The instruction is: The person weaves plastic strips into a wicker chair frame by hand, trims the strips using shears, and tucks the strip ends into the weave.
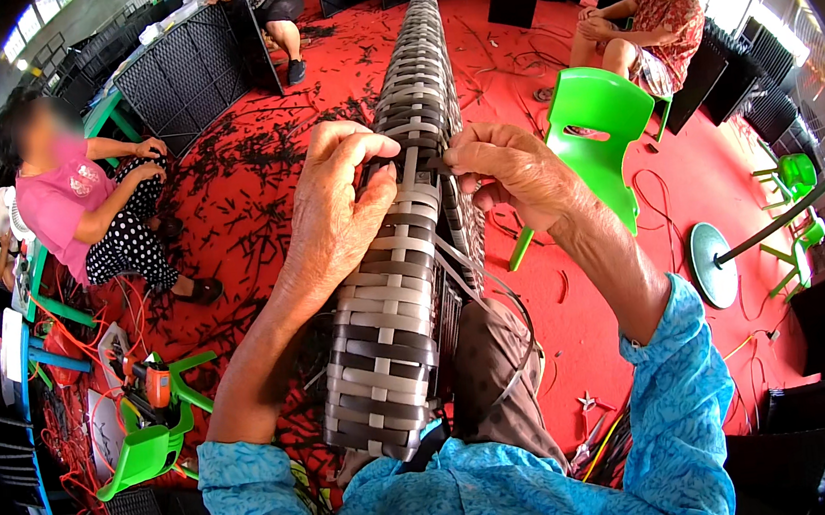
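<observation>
A long woven wicker frame (385, 331), grey and dark brown flat strips, stretches away from my lap between my knees. My left hand (332, 206) is closed at its left edge, thumb and forefinger bent against the weave. At the right edge, my right hand (514, 171) pinches a dark wicker strip (439, 160), mostly hidden by the fingers. Between my hands the weave has a gap where a pale lengthwise strip (410, 169) shows. Loose grey strip ends (509, 298) curve down from the frame's right side over my right leg.
A green chair (595, 128) stands ahead right; a green stool (155, 435) with an orange-and-black tool (156, 385) is at left. Pliers or scissors (589, 403) lie by my right leg. Dark strip scraps litter the red floor (514, 76). Other people sit around.
</observation>
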Demonstrator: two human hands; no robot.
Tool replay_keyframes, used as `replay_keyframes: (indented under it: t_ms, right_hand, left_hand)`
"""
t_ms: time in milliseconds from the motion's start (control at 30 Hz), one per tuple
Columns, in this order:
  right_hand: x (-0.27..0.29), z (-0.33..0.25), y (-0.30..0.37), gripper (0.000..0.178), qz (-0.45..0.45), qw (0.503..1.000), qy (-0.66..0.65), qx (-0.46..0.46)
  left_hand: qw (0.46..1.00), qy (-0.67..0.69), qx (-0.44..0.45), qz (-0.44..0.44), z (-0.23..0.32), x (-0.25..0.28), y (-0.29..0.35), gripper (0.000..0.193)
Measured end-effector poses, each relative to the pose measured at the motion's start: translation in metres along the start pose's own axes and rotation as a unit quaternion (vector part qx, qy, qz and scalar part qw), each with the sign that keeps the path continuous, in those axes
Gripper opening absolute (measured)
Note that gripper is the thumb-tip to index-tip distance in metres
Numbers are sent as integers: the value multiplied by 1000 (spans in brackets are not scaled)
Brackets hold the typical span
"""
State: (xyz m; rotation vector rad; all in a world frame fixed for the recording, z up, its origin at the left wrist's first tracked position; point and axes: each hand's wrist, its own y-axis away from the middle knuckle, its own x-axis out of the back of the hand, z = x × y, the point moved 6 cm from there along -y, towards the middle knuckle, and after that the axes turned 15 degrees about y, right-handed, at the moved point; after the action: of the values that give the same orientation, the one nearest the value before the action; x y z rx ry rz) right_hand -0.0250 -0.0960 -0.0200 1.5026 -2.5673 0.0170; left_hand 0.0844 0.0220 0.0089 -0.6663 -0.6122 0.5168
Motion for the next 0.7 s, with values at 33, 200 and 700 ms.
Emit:
replay_keyframes:
  t_ms: [33,200,700]
  right_hand:
    - [-1,0,-2,9,-8,1000,24,-3]
    - [-3,-10,-7,21,6,995,97,9]
    - [-1,42,22,32,114,989,19,96]
  left_hand:
    - [1000,1,-5,-2,0,0,0,23]
    - [1000,-1,-12,-8,2,-1,3,21]
    - [993,-43,-81,-70,16,-6,0,32]
